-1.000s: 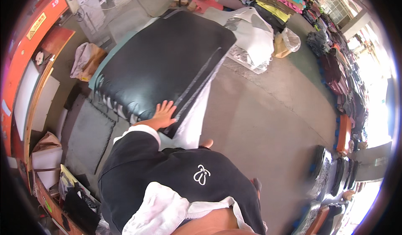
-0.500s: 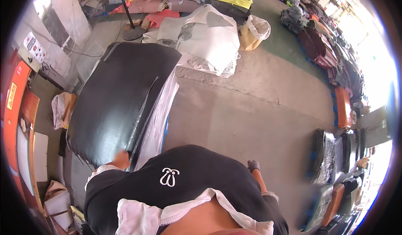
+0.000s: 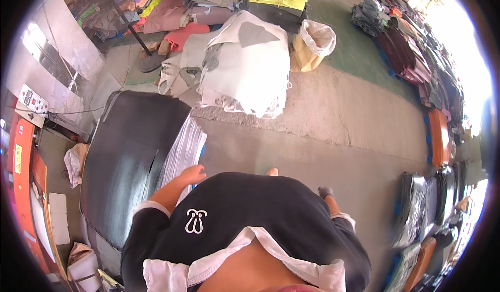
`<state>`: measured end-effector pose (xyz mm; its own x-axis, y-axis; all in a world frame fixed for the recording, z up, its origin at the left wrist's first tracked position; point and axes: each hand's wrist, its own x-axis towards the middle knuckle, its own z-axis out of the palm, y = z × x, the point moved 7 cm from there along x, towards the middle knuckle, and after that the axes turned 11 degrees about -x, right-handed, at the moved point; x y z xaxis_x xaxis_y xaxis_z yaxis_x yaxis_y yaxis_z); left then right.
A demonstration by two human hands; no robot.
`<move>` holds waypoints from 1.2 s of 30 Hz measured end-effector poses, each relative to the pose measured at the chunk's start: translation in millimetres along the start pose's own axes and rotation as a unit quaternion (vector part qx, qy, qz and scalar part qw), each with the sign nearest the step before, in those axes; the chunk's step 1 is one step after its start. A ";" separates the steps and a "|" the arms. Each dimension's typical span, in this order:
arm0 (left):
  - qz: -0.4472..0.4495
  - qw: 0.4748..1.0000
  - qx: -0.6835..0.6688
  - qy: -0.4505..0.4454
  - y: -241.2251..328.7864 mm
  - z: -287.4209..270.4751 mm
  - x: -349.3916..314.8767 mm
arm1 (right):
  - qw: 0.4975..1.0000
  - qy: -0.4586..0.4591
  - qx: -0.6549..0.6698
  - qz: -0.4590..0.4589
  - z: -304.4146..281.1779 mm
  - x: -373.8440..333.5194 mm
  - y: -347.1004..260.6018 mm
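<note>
My bare left hand (image 3: 192,174) is out over the right edge of a stack, with its fingers loosely apart and nothing seen in them. Beneath and beside it lie the pale sheet edges (image 3: 183,147) of that stack. A large glossy black sheet (image 3: 130,151), leather-like, covers the top, with a slit or fold near its right side. My right hand (image 3: 325,192), in a dark glove, hangs low at my right side above the floor. It is small in the view, and its fingers cannot be made out well.
Ahead stands a pile of white sheets (image 3: 250,68), with an open sack (image 3: 314,43) to its right. Coloured material stacks (image 3: 276,3) lie farther back. An orange machine (image 3: 22,156) is at the left. Hides and sheets (image 3: 411,208) line the right side. A pole base (image 3: 152,62) stands ahead left.
My left hand has come off the black sheet and moved right, toward the stack's edge. My body has turned and stepped, and the stack sits lower in view. My right hand still hangs.
</note>
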<state>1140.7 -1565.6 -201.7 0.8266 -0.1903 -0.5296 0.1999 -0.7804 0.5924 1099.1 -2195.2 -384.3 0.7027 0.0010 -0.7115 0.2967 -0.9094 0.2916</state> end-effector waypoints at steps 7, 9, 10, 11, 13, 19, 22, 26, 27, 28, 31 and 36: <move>-0.092 0.969 -0.211 0.091 -37.8 36.7 53.9 | 0.968 0.075 0.238 -0.003 -244.4 156.6 121.8; -0.120 0.949 -0.278 0.087 -65.4 62.9 70.5 | 0.763 0.043 0.641 0.077 -296.3 185.9 128.0; -0.130 0.943 -0.299 0.061 -76.0 77.9 81.8 | 0.759 0.055 0.646 0.063 -328.6 200.9 119.5; -0.140 0.936 -0.320 0.034 -86.2 85.5 100.7 | 0.765 0.045 0.642 0.028 -358.6 215.7 107.9; -0.263 0.843 -0.468 -0.024 -110.8 89.8 134.6 | 0.812 0.103 0.574 -0.004 -415.1 242.5 89.4; -0.244 0.783 -0.572 0.021 -60.1 -92.4 308.8 | 0.799 0.146 0.546 -0.207 -513.9 304.5 30.1; -0.219 0.769 -0.595 0.082 -20.0 -211.6 433.1 | 0.810 0.063 0.577 -0.091 -505.5 348.6 35.0; -0.183 0.736 -0.648 0.077 6.6 -317.5 610.1 | 0.895 -0.035 0.441 0.058 -465.0 382.0 45.1; -0.173 0.728 -0.659 0.075 7.8 -332.5 652.2 | 0.919 -0.019 0.390 0.050 -463.0 384.4 41.3; -0.165 0.721 -0.667 0.088 4.5 -347.1 691.8 | 0.926 -0.026 0.372 0.057 -459.1 385.0 36.9; -0.206 0.683 -0.686 0.142 -19.2 -365.2 788.3 | 0.842 -0.117 0.511 0.125 -447.5 365.0 8.4; -0.276 0.628 -0.712 0.151 -56.1 -351.7 883.9 | 0.854 -0.180 0.482 0.077 -490.9 338.6 -45.3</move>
<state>2045.2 -1480.6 -489.5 0.4445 0.1636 -0.8807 0.5902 0.6861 0.4254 1641.1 -1949.4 -324.6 0.3897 -0.1204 -0.9131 -0.5733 -0.8076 -0.1382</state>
